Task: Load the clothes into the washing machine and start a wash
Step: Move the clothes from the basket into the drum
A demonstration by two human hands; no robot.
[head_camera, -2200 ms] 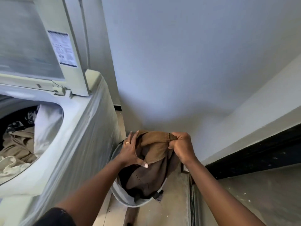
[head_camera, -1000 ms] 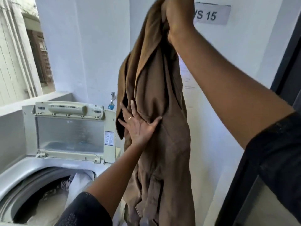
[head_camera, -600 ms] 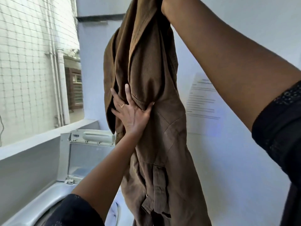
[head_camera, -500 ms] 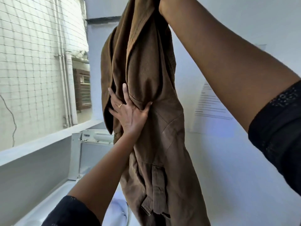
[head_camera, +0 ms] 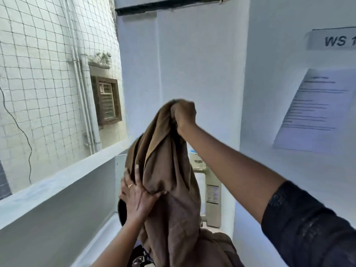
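Note:
A long brown garment (head_camera: 169, 189) hangs in front of me, over the washing machine. My right hand (head_camera: 183, 114) is clenched on its top end, held up at arm's length. My left hand (head_camera: 136, 197) presses flat against the cloth lower down, thumb hooked into a fold. The garment's lower end bunches at the bottom of the view, over the tub, where a dark patterned cloth (head_camera: 140, 260) shows. The machine's raised lid (head_camera: 212, 191) stands behind the garment, mostly hidden. The tub itself is hidden.
A grey ledge (head_camera: 57, 182) runs along the left with netting and a neighbouring wall beyond it. A white wall stands close on the right, with a printed notice (head_camera: 316, 110) and a "WS" label (head_camera: 335, 40) on it.
My right hand has come down from above the view, lowering the brown garment toward the machine. Its lower end now bunches over the tub. My left hand stays pressed on the cloth.

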